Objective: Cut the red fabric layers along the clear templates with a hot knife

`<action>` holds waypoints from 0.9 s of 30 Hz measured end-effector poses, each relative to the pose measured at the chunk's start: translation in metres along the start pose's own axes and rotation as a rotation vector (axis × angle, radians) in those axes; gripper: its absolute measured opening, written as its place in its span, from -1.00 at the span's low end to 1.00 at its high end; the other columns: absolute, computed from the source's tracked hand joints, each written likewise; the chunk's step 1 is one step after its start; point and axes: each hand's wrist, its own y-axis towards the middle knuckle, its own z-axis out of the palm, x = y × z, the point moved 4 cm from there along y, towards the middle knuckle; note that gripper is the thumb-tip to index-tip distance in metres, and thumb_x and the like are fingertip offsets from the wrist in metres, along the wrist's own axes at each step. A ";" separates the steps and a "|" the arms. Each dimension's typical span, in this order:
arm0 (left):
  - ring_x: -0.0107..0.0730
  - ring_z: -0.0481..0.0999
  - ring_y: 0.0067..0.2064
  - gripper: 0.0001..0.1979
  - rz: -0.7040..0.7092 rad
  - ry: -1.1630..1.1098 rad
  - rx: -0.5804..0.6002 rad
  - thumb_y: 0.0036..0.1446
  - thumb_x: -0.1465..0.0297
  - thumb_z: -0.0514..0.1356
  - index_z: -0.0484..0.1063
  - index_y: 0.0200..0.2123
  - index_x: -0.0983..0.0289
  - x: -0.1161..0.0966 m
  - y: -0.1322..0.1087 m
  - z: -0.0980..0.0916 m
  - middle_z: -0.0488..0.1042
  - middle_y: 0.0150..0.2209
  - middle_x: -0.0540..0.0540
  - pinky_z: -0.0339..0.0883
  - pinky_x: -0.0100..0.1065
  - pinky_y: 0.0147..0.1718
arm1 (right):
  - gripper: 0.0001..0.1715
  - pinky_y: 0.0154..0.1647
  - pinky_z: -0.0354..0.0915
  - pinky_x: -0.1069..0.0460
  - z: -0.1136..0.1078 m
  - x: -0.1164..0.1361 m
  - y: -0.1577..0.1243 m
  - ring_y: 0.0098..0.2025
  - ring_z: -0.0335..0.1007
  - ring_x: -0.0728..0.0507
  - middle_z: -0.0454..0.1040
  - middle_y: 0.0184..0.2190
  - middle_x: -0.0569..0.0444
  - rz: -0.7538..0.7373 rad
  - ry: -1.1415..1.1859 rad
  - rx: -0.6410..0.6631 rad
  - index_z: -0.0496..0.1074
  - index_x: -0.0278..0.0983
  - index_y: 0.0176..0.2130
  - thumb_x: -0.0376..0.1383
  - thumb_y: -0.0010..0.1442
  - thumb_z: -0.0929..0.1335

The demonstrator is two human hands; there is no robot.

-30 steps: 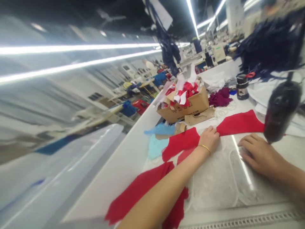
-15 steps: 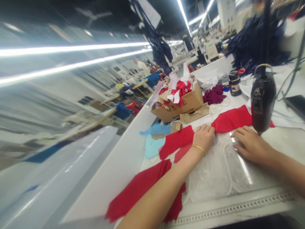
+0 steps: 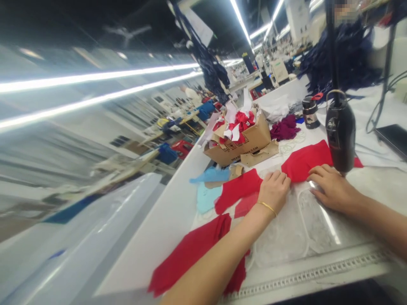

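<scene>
A red fabric piece (image 3: 307, 160) lies across the work surface, and its right part runs beneath the black machine head (image 3: 341, 135). My left hand (image 3: 275, 188), with a thin gold bracelet at the wrist, pinches the left corner of this piece. My right hand (image 3: 332, 186) lies palm down at the piece's lower edge, close to the machine head, its fingers apart. A clear plastic sheet (image 3: 282, 237) with rounded outlines is under both hands. To the left of my left hand lies another red fabric piece (image 3: 238, 188). Further red fabric (image 3: 190, 252) is partly hidden by my left forearm.
Behind the hands stands a cardboard box (image 3: 249, 142) full of red and white scraps. Purple cloth (image 3: 284, 127) and a dark jar (image 3: 310, 112) are beside it. Blue pieces (image 3: 206, 197) lie by the table's left wall. A measuring tape (image 3: 305, 275) runs along the front edge.
The view has shifted slightly, so the machine head appears further left. My left hand still holds the fabric corner, and both hands are in nearly the same places on the surface.
</scene>
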 end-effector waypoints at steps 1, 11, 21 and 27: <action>-0.12 0.45 -0.22 -0.70 0.023 0.005 -0.015 0.25 0.69 0.03 0.50 -0.29 0.28 -0.006 -0.006 -0.005 0.49 -0.34 0.18 0.34 -0.16 -0.19 | -0.85 -0.07 0.39 -0.14 -0.001 0.000 0.000 -0.02 0.43 -0.26 0.54 -0.05 -0.08 0.000 0.007 -0.014 0.50 -0.27 -0.16 -0.41 0.24 0.37; -0.21 0.44 -0.33 -0.67 0.045 0.006 -0.138 0.22 0.72 -0.01 0.45 -0.36 0.28 -0.026 -0.122 -0.049 0.46 -0.40 0.12 0.46 -0.19 -0.13 | -0.79 -0.04 0.39 -0.16 0.001 0.002 -0.005 -0.05 0.44 -0.26 0.56 -0.11 -0.08 -0.034 0.025 -0.057 0.50 -0.27 -0.20 -0.43 0.31 0.28; -0.06 0.36 0.33 -0.21 -0.074 -0.173 -0.092 -0.08 0.76 -0.03 0.29 0.27 0.36 -0.042 -0.168 -0.026 0.39 0.28 0.30 0.46 -0.12 0.16 | -0.78 -0.10 0.39 -0.16 0.005 -0.002 -0.006 -0.13 0.46 -0.25 0.57 -0.19 -0.08 -0.089 0.075 -0.068 0.50 -0.26 -0.17 -0.38 0.33 0.26; -0.06 0.52 0.17 -0.36 -0.088 -0.325 -0.121 -0.01 0.65 0.04 0.38 0.20 0.38 -0.061 -0.154 -0.027 0.54 0.13 0.28 0.46 -0.11 0.16 | -0.77 -0.05 0.38 -0.25 0.014 -0.007 -0.013 -0.03 0.46 -0.33 0.56 -0.08 -0.10 -0.124 -0.005 0.014 0.49 -0.19 -0.06 -0.18 0.33 0.34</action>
